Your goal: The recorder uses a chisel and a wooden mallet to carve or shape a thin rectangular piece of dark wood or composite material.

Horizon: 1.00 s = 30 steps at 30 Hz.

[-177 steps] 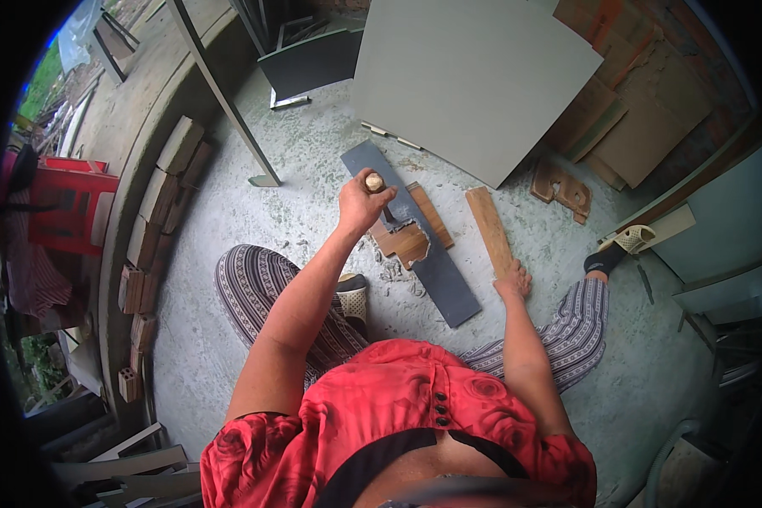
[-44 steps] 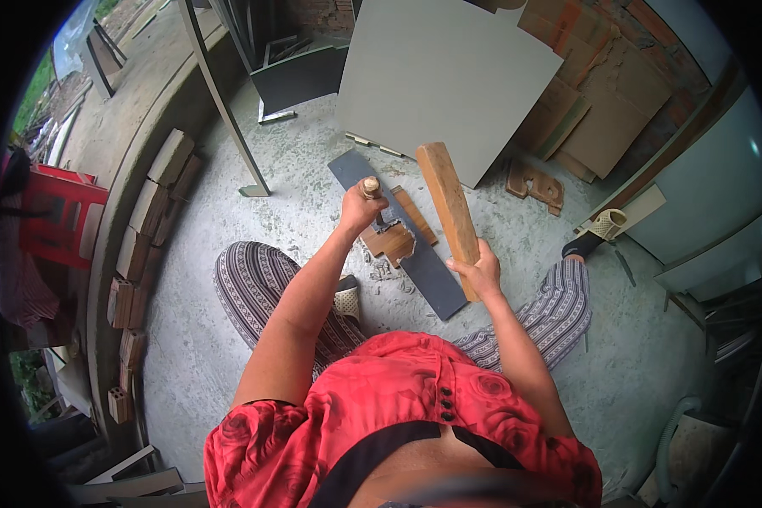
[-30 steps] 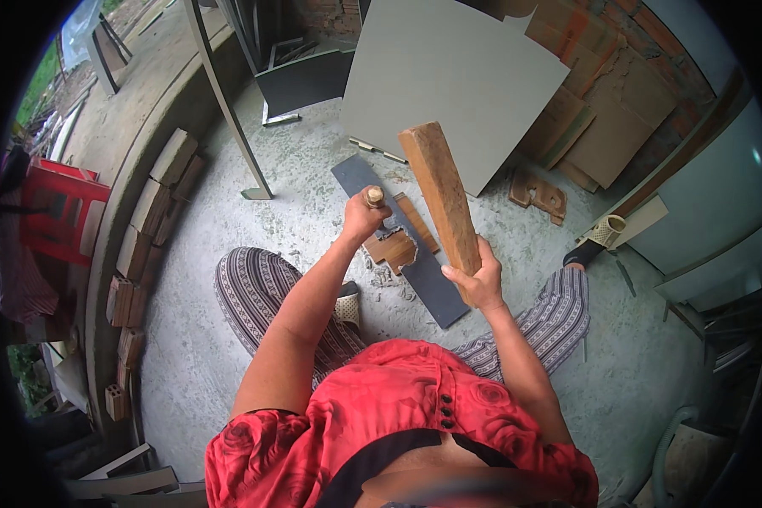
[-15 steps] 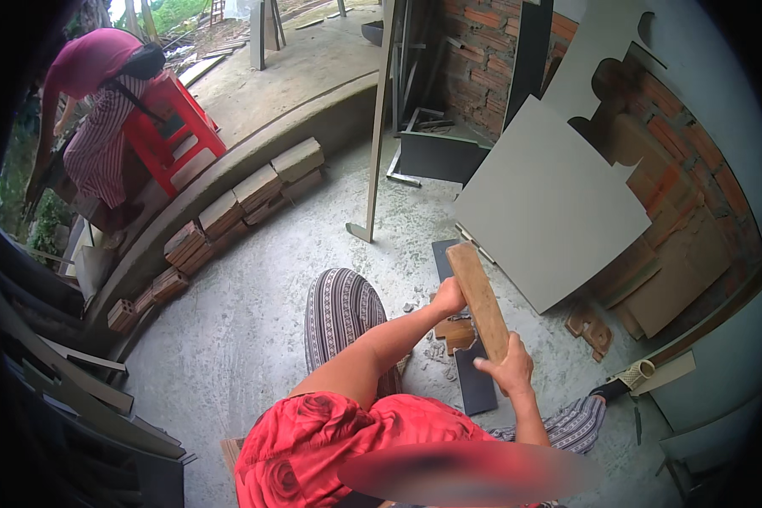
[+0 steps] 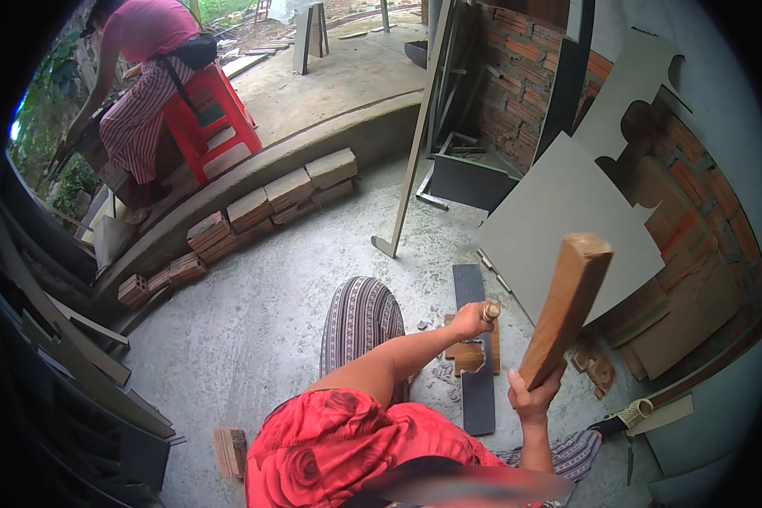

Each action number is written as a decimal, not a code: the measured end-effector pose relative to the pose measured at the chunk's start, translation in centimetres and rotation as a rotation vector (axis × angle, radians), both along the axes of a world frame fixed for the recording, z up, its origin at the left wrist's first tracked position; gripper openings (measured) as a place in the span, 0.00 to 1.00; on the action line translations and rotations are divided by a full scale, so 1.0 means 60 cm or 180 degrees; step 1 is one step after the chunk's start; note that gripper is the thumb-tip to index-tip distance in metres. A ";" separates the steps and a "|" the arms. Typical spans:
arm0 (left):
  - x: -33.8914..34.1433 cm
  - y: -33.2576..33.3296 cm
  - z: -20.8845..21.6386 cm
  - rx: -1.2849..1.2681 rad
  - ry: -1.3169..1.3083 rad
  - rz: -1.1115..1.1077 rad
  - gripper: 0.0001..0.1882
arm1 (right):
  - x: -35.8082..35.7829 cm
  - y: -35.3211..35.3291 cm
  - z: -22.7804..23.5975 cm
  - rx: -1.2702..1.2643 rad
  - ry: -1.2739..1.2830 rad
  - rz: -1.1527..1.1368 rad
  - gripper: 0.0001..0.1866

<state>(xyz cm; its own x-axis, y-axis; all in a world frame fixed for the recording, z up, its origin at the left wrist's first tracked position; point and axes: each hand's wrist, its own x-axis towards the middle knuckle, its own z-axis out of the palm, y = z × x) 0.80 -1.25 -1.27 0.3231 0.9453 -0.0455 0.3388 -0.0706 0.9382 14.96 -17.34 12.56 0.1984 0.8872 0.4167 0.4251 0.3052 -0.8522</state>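
Note:
My left hand [image 5: 470,322] is closed round an upright chisel [image 5: 490,311]; only the round end of its handle shows, and the blade is hidden below. Under that hand lies a brown wooden piece [image 5: 470,360] with a jagged, cut edge. It rests across a long dark board [image 5: 478,402] on the floor. My right hand [image 5: 536,394] grips the lower end of a thick wooden bar [image 5: 567,309]. The bar is raised to the right of the chisel, tilted and apart from it.
Wood chips [image 5: 440,370] lie beside the work. A large pale panel [image 5: 576,229] leans at the right, near a carved wooden offcut [image 5: 594,368]. Bricks [image 5: 267,203] line the raised ledge. Beyond it, another person [image 5: 148,80] bends beside a red stool [image 5: 212,118].
The wooden bar has swung up and right, away from the chisel, with my right hand. My left hand stays over the wooden piece. The view has shifted slightly.

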 end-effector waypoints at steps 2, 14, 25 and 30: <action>0.000 -0.004 0.005 0.0077 0.0207 -0.0077 0.18 | 0.002 -0.002 -0.003 -0.0856 -0.0756 -0.0104 0.36; -0.007 -0.007 0.016 0.0013 0.0268 -0.0090 0.18 | -0.010 -0.011 0.120 -0.0394 0.0815 -0.0068 0.40; -0.004 -0.018 0.025 0.0104 0.0054 -0.0162 0.18 | 0.008 -0.013 -0.005 -0.1588 -0.0848 0.0179 0.38; -0.002 -0.013 0.011 -0.0062 0.0060 -0.0137 0.16 | -0.020 -0.003 0.096 -0.0154 0.0434 0.0162 0.40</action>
